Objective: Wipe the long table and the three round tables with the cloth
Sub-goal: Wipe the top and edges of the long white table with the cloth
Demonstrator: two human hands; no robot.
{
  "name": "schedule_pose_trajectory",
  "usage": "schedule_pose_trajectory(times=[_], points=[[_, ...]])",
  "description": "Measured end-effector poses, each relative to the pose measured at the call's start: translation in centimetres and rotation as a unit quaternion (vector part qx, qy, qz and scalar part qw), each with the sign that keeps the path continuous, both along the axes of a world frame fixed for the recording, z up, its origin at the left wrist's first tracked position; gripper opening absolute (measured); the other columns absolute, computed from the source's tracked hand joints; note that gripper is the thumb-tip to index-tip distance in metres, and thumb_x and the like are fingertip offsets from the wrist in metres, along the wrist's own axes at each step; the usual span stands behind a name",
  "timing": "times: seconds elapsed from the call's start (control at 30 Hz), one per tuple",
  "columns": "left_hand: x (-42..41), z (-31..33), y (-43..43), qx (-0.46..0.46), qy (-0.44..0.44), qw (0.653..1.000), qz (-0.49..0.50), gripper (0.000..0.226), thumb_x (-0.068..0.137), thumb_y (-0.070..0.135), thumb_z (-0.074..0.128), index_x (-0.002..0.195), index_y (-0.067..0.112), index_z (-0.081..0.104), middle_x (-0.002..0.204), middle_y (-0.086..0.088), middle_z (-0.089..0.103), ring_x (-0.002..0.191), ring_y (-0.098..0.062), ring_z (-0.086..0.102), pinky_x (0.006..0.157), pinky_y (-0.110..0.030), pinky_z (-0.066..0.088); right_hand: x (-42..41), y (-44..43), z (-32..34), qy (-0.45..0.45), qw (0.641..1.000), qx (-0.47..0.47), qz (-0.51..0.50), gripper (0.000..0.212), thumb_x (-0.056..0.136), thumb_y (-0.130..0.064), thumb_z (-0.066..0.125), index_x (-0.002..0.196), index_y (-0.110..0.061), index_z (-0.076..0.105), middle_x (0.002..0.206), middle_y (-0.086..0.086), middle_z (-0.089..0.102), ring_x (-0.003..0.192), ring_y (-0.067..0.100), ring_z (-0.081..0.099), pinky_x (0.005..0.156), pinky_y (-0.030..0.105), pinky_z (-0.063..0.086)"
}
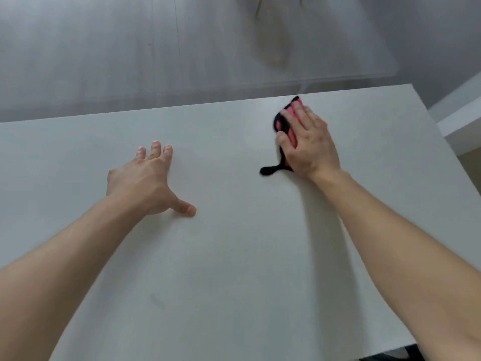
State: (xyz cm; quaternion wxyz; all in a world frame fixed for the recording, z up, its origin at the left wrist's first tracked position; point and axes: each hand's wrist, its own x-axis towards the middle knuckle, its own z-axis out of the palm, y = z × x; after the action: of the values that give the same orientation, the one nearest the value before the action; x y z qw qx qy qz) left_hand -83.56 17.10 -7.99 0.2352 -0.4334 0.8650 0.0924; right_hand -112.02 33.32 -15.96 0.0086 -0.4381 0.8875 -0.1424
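Observation:
The long white table [234, 256] fills most of the view, its far edge running across the upper part. My right hand [307, 142] lies flat on a pink and black cloth [282, 126] near the table's far right corner, fingers pressing it against the surface. A black loop of the cloth sticks out to the left below my palm. My left hand [148, 181] rests on the bare tabletop left of centre, fingers spread, holding nothing. No round table is in view.
Beyond the far edge lies grey floor [130, 48], with pale legs of some furniture [270, 29] blurred at the top. A white ledge or surface [460, 118] stands past the table's right end.

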Motion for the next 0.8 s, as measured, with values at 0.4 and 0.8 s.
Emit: schedule_pose_trajectory(times=[0.4,0.8], points=[[0.2,-1.0,-0.1,-0.023,0.028,0.999,-0.001,0.15,0.05,0.094,0.083,0.17,0.036,0.013,0.181,0.014,0.006,0.167,-0.016,0.014,0.117,-0.056,0.041,17.1,1.4,-0.4,0.008,0.954,-0.022,0.3,0.063,0.107,-0.044,0.047,0.166,-0.02,0.043,0.179,0.008,0.025,0.167,0.027,0.018,0.135,0.05,0.015],[10.7,-2.3,7.3,-0.095,0.331,0.937,0.056,0.008,0.097,0.035,0.073,0.097,0.028,0.076,0.099,0.009,0.073,0.101,-0.021,0.069,0.086,-0.038,0.049,21.8,1.5,-0.5,0.007,0.999,-0.054,-0.005,0.071,0.104,-0.044,0.035,0.164,-0.006,0.045,0.175,0.022,0.028,0.165,0.037,0.022,0.134,0.055,0.014]])
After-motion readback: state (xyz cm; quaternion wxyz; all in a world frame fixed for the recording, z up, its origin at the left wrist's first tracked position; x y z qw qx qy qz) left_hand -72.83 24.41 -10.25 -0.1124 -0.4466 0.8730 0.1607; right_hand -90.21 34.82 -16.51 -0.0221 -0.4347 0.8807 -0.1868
